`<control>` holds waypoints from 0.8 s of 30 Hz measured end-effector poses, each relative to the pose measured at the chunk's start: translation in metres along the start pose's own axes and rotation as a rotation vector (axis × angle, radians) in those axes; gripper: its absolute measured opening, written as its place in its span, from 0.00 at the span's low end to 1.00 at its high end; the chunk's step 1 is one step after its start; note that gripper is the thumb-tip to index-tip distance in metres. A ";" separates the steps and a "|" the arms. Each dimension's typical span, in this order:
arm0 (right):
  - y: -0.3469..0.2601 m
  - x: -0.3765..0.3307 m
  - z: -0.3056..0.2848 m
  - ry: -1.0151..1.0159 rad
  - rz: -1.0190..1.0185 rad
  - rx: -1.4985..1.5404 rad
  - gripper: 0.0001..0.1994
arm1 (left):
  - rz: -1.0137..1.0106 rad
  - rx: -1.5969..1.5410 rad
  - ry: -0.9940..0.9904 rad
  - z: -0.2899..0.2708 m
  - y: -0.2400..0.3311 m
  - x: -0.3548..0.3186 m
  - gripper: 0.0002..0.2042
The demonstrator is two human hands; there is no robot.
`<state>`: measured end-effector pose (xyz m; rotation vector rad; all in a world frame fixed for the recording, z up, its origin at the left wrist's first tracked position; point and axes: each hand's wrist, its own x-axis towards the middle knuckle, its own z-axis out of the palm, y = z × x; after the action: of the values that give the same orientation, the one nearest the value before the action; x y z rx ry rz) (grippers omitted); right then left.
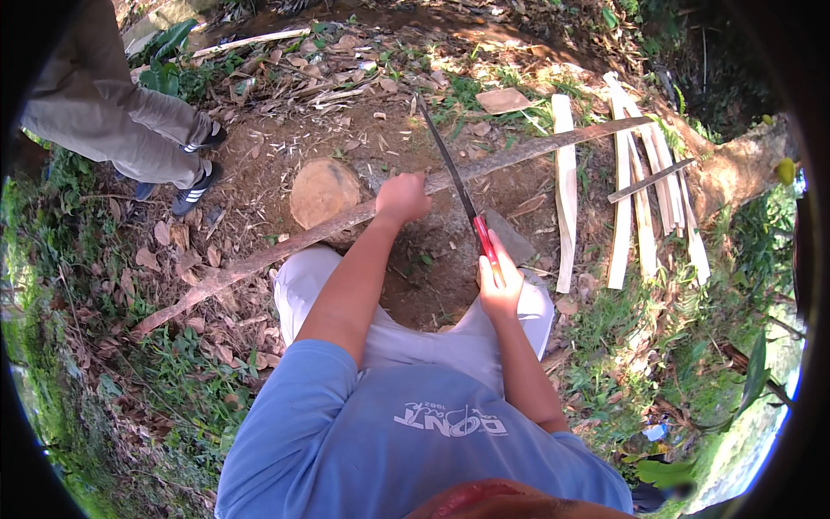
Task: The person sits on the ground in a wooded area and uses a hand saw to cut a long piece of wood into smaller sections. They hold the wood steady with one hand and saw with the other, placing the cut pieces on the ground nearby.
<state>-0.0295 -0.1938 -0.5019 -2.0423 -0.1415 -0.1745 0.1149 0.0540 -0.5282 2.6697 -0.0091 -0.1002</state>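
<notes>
My left hand [404, 197] is closed round a long bark-brown strip of wood [268, 255], which runs from the leaves at lower left up to the far right. In my right hand [501, 285] is the red handle of a machete [448, 160], its long dark blade pointing away and slightly left. Seen from above, the blade crosses the strip just right of my left hand; whether they touch I cannot tell. A round cut log [325, 192] stands beyond the strip, left of my left hand.
Several pale split wood strips [565, 199] lie at right, with a short dark stick [650, 180] across some. A tree trunk [743, 169] is beyond them. At far left stands a person in khaki trousers [130, 112] and dark shoes. A flat brown piece [503, 101] lies farther off.
</notes>
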 end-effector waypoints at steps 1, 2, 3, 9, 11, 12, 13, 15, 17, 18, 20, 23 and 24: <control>-0.002 -0.009 -0.006 -0.023 0.105 0.018 0.25 | 0.002 -0.002 0.001 -0.001 0.001 0.000 0.20; -0.008 -0.016 -0.010 -0.004 0.036 -0.008 0.25 | 0.003 0.000 0.006 0.000 0.000 0.000 0.20; -0.015 -0.024 -0.015 0.016 -0.032 -0.033 0.25 | 0.004 0.001 0.011 0.001 -0.001 0.000 0.20; -0.042 -0.057 -0.049 -0.016 0.019 -0.092 0.23 | 0.011 0.026 0.024 0.003 -0.002 0.000 0.21; -0.056 -0.062 -0.057 -0.035 0.107 -0.097 0.23 | 0.056 -0.017 0.104 0.005 -0.003 -0.001 0.23; -0.065 -0.063 -0.061 -0.050 0.144 -0.095 0.23 | 0.103 -0.062 0.186 0.007 -0.006 -0.005 0.24; -0.072 -0.063 -0.063 -0.056 0.154 -0.095 0.23 | 0.151 -0.105 0.270 0.009 -0.010 -0.006 0.26; -0.086 -0.063 -0.066 -0.063 0.150 -0.094 0.23 | 0.215 -0.137 0.320 0.012 -0.018 -0.005 0.30; -0.101 -0.062 -0.071 -0.071 0.140 -0.122 0.23 | 0.197 -0.157 0.229 0.004 -0.009 -0.004 0.33; -0.110 -0.061 -0.074 -0.089 0.140 -0.145 0.23 | 0.139 -0.156 0.116 0.000 -0.006 -0.003 0.34; -0.127 -0.057 -0.075 -0.100 0.089 -0.155 0.21 | 0.084 -0.153 0.012 -0.006 -0.004 -0.002 0.36; -0.141 -0.055 -0.072 -0.112 -0.014 -0.146 0.19 | 0.095 -0.179 0.024 -0.004 -0.011 0.000 0.39; -0.141 -0.054 -0.073 -0.141 -0.027 -0.157 0.18 | 0.090 -0.203 0.032 -0.004 -0.012 0.000 0.39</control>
<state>-0.1115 -0.1959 -0.3556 -2.2097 -0.2505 -0.0597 0.1151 0.0665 -0.5298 2.4631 -0.1040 -0.0281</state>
